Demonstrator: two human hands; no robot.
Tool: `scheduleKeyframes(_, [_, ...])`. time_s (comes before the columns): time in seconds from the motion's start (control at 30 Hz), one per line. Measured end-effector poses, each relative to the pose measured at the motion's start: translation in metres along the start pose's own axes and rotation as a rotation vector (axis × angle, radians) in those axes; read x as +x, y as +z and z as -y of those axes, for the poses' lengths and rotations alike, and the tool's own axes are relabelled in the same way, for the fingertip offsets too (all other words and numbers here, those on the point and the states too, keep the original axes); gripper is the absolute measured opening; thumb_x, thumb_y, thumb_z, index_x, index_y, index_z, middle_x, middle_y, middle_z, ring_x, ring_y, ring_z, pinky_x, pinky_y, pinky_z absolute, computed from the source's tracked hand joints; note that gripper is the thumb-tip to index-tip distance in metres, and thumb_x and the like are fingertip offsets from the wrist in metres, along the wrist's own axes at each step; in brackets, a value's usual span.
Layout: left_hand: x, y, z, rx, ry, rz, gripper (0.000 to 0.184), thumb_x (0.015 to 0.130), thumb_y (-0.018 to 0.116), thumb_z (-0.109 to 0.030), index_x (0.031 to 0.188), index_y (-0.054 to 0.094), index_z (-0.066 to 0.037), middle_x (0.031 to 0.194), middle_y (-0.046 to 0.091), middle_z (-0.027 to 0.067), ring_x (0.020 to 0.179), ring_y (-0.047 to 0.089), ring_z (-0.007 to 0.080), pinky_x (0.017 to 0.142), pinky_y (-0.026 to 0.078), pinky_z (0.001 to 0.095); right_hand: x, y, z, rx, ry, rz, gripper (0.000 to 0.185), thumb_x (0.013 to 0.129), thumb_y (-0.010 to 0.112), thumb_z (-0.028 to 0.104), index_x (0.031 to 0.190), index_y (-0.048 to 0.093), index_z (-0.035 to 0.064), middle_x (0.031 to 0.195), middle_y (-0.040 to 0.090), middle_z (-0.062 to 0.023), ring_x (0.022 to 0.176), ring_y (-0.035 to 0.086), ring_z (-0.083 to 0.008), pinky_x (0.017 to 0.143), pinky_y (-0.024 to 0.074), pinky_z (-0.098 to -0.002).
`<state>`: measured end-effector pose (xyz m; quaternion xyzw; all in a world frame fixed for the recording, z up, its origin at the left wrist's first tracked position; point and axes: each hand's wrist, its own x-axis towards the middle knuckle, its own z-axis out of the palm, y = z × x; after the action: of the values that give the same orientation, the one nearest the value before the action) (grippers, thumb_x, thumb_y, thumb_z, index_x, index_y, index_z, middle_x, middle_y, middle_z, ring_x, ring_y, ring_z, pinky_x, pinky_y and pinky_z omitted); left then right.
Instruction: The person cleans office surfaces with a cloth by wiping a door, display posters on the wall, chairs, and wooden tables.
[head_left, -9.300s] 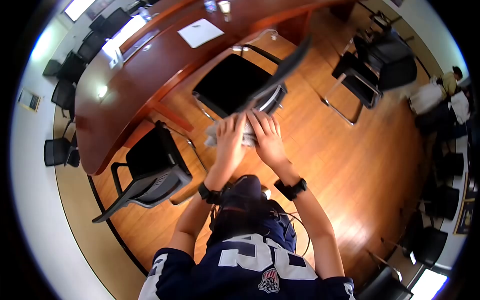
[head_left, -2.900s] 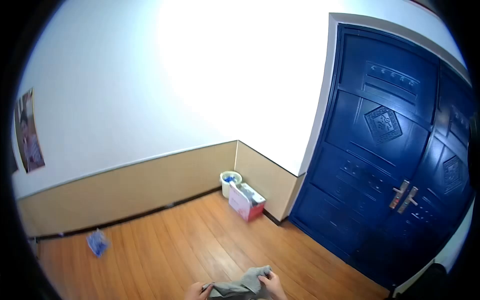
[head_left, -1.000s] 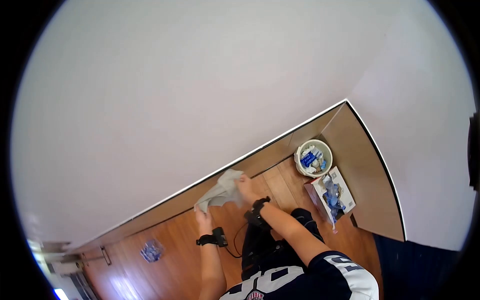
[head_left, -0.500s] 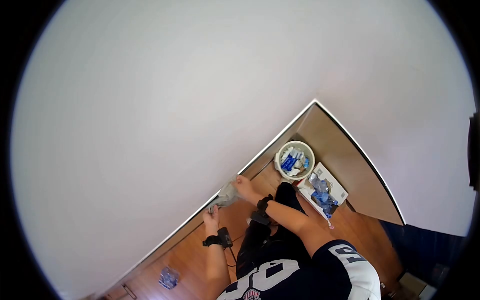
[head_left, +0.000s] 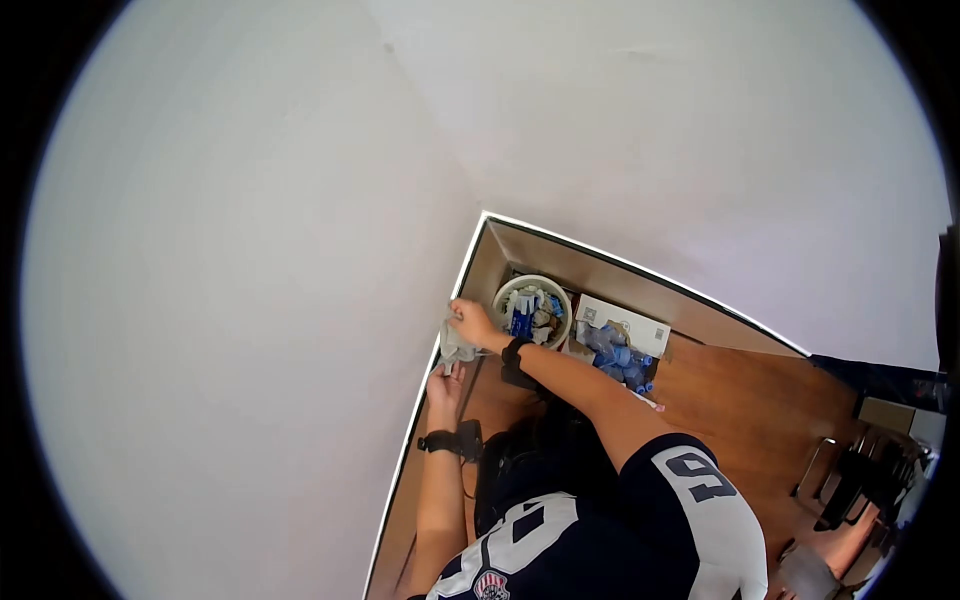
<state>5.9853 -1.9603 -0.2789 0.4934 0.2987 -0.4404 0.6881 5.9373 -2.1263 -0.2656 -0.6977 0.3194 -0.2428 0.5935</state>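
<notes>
A crumpled grey cloth hangs between my two hands, close against the white top edge of the wall panel. My right hand grips its upper end with the fingers closed. Lower down, my left hand pinches the bottom end of the cloth. Just right of my right hand stands a round bin filled with crumpled waste and a blue packet.
Beside the bin, a white box holds several clear bottles with blue caps. The panel meets another wall in a corner behind the bin. Black chairs stand at the lower right on the wooden floor.
The view has turned right along the wall, towards the corner. Both hands have stayed on the cloth, which is now more bunched. The chairs have come into view, and the bag on the floor is gone from view.
</notes>
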Motion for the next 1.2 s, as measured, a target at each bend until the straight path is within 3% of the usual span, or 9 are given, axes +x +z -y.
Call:
scheduleKeyframes(0.17, [-0.007,0.04,-0.005,-0.086,-0.093,0.153,0.037,0.092,0.029,-0.004,0.128,0.025,0.0,0.132,0.04,0.0165,0.119,0.049,0.0342,0.093,0.042,0.0473,0.06,-0.059,-0.002,-0.07,0.013,-0.218,0.021,0.075,0.065,0.009,0.089,0.053,-0.0007,0.075,0.057,-0.0156,0.068,0.055,-0.0254,0.064,0.0447,-0.0357])
scheduleKeyframes(0.23, [-0.013,0.056,-0.007,-0.175,-0.14,0.2,0.04,0.093,0.027,-0.004,0.132,0.021,-0.001,0.136,0.037,0.0169,0.118,0.05,0.0337,0.093,0.042,0.0471,0.086,-0.085,-0.001,-0.096,0.159,-0.09,0.023,0.076,0.065,0.01,0.093,0.054,-0.0013,0.081,0.059,-0.0165,0.072,0.055,-0.0257,0.067,0.0448,-0.0357])
scheduleKeyframes(0.33, [-0.009,0.052,-0.002,-0.189,-0.142,0.205,0.03,0.094,0.029,-0.008,0.124,0.032,-0.004,0.132,0.043,0.0127,0.118,0.051,0.0299,0.093,0.042,0.041,0.089,-0.081,0.002,-0.26,0.094,-0.075,0.026,0.079,0.062,0.014,0.097,0.055,-0.0033,0.086,0.06,-0.0225,0.08,0.058,-0.0361,0.074,0.0457,-0.0398])
scheduleKeyframes(0.53, [-0.035,0.027,-0.011,-0.392,-0.152,0.156,0.037,0.094,0.026,-0.008,0.131,0.025,-0.004,0.138,0.035,0.017,0.121,0.046,0.0337,0.095,0.039,0.0468,0.06,-0.038,-0.004,-0.324,0.066,-0.079,0.028,0.08,0.057,0.012,0.103,0.055,-0.0037,0.095,0.06,-0.0264,0.091,0.057,-0.0417,0.08,0.0455,-0.0434])
scheduleKeyframes(0.77, [-0.09,-0.112,-0.027,-0.497,-0.211,0.187,0.047,0.094,0.028,-0.009,0.137,0.016,0.003,0.137,0.035,0.02,0.123,0.044,0.0303,0.1,0.034,0.0472,-0.057,0.058,0.034,-0.36,0.176,-0.089,0.03,0.079,0.057,0.013,0.104,0.054,-0.0045,0.092,0.06,-0.0275,0.089,0.058,-0.0425,0.079,0.0461,-0.0445])
scheduleKeyframes(0.87, [-0.086,-0.208,-0.024,-0.65,-0.291,0.318,0.045,0.094,0.03,-0.011,0.135,0.022,0.003,0.135,0.038,0.0204,0.121,0.046,0.0308,0.099,0.035,0.0467,-0.108,0.11,0.03,-0.286,0.273,-0.037,0.029,0.076,0.061,0.014,0.097,0.055,-0.0044,0.092,0.059,-0.0279,0.088,0.057,-0.0436,0.078,0.0459,-0.0473])
scheduleKeyframes(0.93, [-0.083,-0.261,-0.023,-0.756,-0.326,0.186,0.041,0.093,0.03,-0.013,0.132,0.03,0.001,0.13,0.044,0.0202,0.118,0.048,0.0316,0.097,0.038,0.0478,-0.151,0.156,0.012,-0.279,0.191,-0.005,0.03,0.075,0.062,0.013,0.098,0.056,-0.0044,0.093,0.059,-0.0278,0.088,0.058,-0.0431,0.078,0.0465,-0.0464])
scheduleKeyframes(1.0, [-0.095,-0.287,-0.031,-0.746,-0.228,-0.182,0.039,0.092,0.032,-0.017,0.127,0.04,-0.002,0.123,0.049,0.018,0.115,0.05,0.0315,0.094,0.041,0.0502,-0.204,0.199,0.027,-0.211,0.303,0.291,0.031,0.071,0.062,0.016,0.094,0.058,-0.0047,0.09,0.061,-0.0259,0.085,0.059,-0.0404,0.075,0.0476,-0.0454])
scheduleKeyframes(1.2, [-0.107,-0.446,0.0,-0.121,0.24,-0.01,0.046,0.087,0.034,-0.021,0.128,0.041,-0.003,0.132,0.042,0.0168,0.117,0.045,0.0347,0.097,0.034,0.0549,-0.331,0.313,0.048,-0.402,-0.013,0.75,0.028,0.069,0.062,0.017,0.092,0.061,0.0011,0.089,0.064,-0.0193,0.08,0.062,-0.0293,0.069,0.0487,-0.04])
